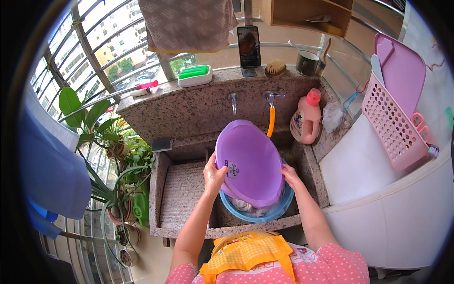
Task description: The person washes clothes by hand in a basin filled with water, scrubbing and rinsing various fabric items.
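Observation:
A purple oval plastic basin (253, 161) is held up over the sink, tilted so that its inside faces me. On its left rim my left hand (215, 176) is closed, the thumb lying inside the basin. My right hand (290, 176) grips the opposite rim, lower on the right side. Beneath it stands a blue round basin (270, 217) with pale cloth (243, 205) in it, partly hidden by the purple one. Both lie within the speckled stone sink (302, 218). Behind the purple basin are a metal tap (233, 100) and a second tap (270, 96) with an orange hose (271, 122).
To the left is the sink's ribbed washboard (183, 196). A pink detergent bottle (305, 118) stands at the right back corner. On the ledge are a green-topped soap box (195, 75), a phone (249, 47), a brush (275, 68) and a cup (307, 63). A pink basket (395, 125) hangs right.

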Demonstrator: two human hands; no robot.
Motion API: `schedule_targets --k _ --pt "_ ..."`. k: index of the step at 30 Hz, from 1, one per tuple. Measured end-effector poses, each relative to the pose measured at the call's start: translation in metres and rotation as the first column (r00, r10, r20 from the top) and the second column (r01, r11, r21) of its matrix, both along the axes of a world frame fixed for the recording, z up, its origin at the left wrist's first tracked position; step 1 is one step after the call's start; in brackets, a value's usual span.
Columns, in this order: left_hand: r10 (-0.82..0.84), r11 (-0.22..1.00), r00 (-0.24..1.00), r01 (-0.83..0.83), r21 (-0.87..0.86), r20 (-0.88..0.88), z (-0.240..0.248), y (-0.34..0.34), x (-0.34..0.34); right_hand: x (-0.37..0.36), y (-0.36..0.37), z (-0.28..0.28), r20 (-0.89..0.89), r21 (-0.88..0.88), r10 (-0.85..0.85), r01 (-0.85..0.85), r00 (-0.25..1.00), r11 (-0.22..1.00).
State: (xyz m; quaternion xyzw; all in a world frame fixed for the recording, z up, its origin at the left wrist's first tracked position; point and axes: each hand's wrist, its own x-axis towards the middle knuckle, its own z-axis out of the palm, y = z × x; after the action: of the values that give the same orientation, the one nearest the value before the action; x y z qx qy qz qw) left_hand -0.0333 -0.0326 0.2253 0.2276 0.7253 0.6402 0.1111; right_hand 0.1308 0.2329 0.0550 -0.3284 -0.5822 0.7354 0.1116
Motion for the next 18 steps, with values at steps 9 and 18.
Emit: schedule_targets --k 9,18 --pt "-0.122 0.974 0.988 0.1 -0.205 -0.097 0.004 0.039 -0.005 0.004 0.021 -0.049 0.405 0.438 -0.096 -0.101 0.909 0.893" --pt "0.115 0.969 0.97 -0.157 -0.19 -0.213 -0.001 0.045 -0.016 -0.046 -0.021 -0.019 0.348 0.938 -0.044 -0.348 0.937 0.006"
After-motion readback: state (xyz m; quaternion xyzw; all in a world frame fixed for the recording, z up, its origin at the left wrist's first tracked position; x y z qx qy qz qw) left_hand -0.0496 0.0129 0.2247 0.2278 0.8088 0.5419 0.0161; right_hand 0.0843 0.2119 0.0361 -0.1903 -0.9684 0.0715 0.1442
